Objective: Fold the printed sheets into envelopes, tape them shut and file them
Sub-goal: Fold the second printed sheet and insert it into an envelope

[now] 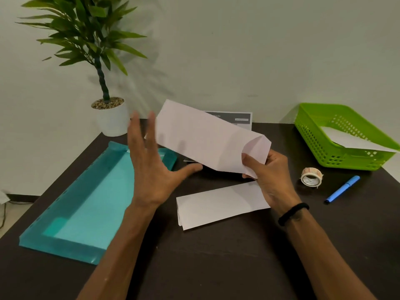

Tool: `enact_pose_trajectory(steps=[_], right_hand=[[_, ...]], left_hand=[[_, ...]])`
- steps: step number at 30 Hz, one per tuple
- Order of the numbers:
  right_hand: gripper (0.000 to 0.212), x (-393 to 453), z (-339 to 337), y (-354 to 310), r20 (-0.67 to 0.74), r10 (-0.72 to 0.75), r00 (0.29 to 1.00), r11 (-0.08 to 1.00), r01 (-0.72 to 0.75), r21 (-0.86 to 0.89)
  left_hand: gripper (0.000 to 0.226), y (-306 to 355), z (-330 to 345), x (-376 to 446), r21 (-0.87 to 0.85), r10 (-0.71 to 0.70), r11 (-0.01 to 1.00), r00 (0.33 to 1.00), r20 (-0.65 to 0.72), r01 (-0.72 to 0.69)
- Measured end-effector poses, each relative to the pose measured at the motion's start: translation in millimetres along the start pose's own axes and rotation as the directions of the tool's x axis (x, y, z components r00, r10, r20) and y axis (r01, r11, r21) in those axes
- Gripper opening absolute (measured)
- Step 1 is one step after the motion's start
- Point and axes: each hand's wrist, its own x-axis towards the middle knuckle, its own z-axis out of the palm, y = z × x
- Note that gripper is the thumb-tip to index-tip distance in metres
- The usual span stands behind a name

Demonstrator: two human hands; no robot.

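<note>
R hand [268,176] pinches folded sheet [207,141] at its 4 o'clock corner; L hand [151,167] fingers spread, holding nothing. One-corner grip: sheet could sag, fold spring open

Left hand [151,169] spread; right hand [268,176] fingers pinching.

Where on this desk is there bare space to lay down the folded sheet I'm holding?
Free: the near edge of the desk, below the folded paper, between teal folder and pen. Crowded: the far right around tape roll and green basket.
</note>
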Motion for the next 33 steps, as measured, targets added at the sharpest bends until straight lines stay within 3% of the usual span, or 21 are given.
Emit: enact_pose_trajectory(steps=[2,4,8,11,13,16,19,21,24,28,33], right_hand=[[0.023,1.1,-4.2,0.2,0.055,0.020,0.998,0.999,-0.018,-0.036],[0.023,0.7,-9.0,-0.3,0.143,0.065,0.988,0.992,-0.049,-0.112],[0.030,1.6,-18.2,-2.7,0.299,0.120,0.947,0.981,-0.067,-0.182],[0.051,1.2,-23.7,-6.3,0.334,0.109,0.936,0.980,-0.045,-0.194],[0.055,-0.1,-25.7,-9.2,0.324,0.099,0.941,0.975,-0.026,-0.220],[0.041,-1.1,-24.6,-10.6,0.296,0.052,0.954,0.967,0.026,-0.254],[0.040,2.1,-16.4,-5.9,0.132,-0.138,0.982,0.900,0.180,-0.397],[0.044,4.1,-11.8,-2.0,0.003,-0.318,0.948,0.799,0.269,-0.538],[0.036,2.6,-10.8,-2.9,-0.035,-0.441,0.897,0.748,0.346,-0.566],[0.019,2.1,-8.5,-9.8,0.003,-0.340,0.940,0.866,0.314,-0.389],[0.007,2.2,-10.5,-11.4,0.066,-0.147,0.987,0.902,0.162,-0.401]], left_hand=[[0.139,-3.5,2.8,-2.1,0.257,0.176,0.943,0.973,0.149,-0.210],[0.135,-5.3,9.1,-5.5,0.320,0.185,0.908,0.944,0.273,-0.270],[0.130,-7.5,11.9,-9.2,0.299,0.155,0.912,0.912,0.380,-0.280],[0.128,-2.6,9.6,-10.1,0.223,0.136,0.941,0.888,0.440,-0.255],[0.125,1.1,8.4,-10.4,0.209,0.161,0.940,0.890,0.426,-0.270],[0.123,3.5,7.3,-9.3,0.192,0.202,0.937,0.903,0.380,-0.291],[0.121,3.3,7.1,-10.0,0.221,0.212,0.930,0.919,0.333,-0.295],[0.119,2.4,9.2,-10.6,0.253,0.202,0.922,0.923,0.329,-0.292],[0.116,1.2,13.6,-12.3,0.275,0.181,0.921,0.928,0.325,-0.276],[0.114,1.0,17.1,-13.8,0.286,0.183,0.920,0.939,0.291,-0.268],[0.114,0.4,20.5,-13.8,0.322,0.195,0.906,0.946,0.259,-0.275]])
